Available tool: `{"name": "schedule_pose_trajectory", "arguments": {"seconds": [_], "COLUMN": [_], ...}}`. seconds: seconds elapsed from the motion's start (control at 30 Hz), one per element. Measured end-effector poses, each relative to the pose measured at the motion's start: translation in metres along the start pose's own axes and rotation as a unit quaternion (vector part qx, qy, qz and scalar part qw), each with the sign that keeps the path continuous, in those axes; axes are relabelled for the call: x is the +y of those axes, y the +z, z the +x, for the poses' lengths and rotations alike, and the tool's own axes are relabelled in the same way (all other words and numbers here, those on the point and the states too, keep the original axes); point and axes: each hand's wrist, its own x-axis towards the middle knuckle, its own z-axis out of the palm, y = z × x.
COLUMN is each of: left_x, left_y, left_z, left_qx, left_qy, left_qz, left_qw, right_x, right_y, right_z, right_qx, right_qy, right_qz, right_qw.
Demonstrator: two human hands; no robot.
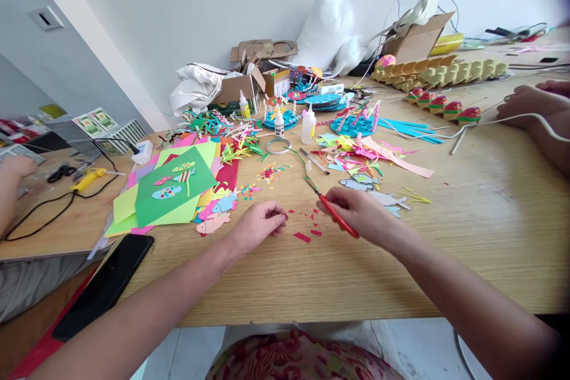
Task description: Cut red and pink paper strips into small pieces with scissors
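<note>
In the head view, my right hand (350, 211) is closed round the red-handled scissors (338, 218), whose blades point up and left. My left hand (263, 219) is closed just left of the red scraps, a bit of red paper showing at its fingertips. Between the hands, small red paper pieces (301, 237) lie on the wooden table (312, 291). Beyond them is a heap of tiny coloured paper bits (269, 173). Paper fish (212, 224) lie left of my left hand, and a green sheet (151, 205) bears several decorated fish.
Glue bottles (308, 126), a tape ring (278, 145) and a pen (315, 162) stand or lie farther back. Coloured paper strips (396, 157) are at the right. A black phone (104, 288) overlaps the left front edge. Other people's hands (534, 110) show at both sides.
</note>
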Motion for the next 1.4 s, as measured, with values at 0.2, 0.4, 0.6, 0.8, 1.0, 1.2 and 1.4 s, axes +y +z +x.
{"name": "schedule_pose_trajectory", "arguments": {"seconds": [0.2, 0.4, 0.6, 0.8, 1.0, 1.2, 1.4], "left_x": [0.012, 0.01, 0.014, 0.023, 0.01, 0.006, 0.001], "left_y": [0.02, 0.031, 0.032, 0.0, -0.016, -0.009, -0.002], "left_z": [0.035, 0.053, 0.059, 0.054, 0.046, 0.044, 0.045], "left_qx": [0.022, -0.017, -0.035, -0.026, -0.053, -0.07, -0.042], "left_qy": [0.152, 0.2, 0.203, 0.186, 0.14, 0.165, 0.181], "left_qz": [0.29, 0.384, 0.419, 0.434, 0.44, 0.427, 0.442], "left_qw": [0.945, 0.901, 0.884, 0.881, 0.886, 0.887, 0.878], "right_x": [0.016, 0.037, 0.041, 0.037, 0.042, 0.047, 0.043], "right_y": [-0.004, 0.006, 0.002, 0.0, 0.0, -0.001, -0.002], "right_z": [0.04, 0.043, 0.041, 0.038, 0.042, 0.044, 0.042], "right_qx": [0.144, 0.199, 0.2, 0.191, 0.184, 0.187, 0.18], "right_qy": [-0.015, -0.015, -0.041, -0.039, -0.038, -0.027, -0.034], "right_qz": [0.061, 0.083, 0.068, 0.051, 0.042, 0.027, 0.02], "right_qw": [0.988, 0.976, 0.977, 0.98, 0.981, 0.982, 0.983]}}
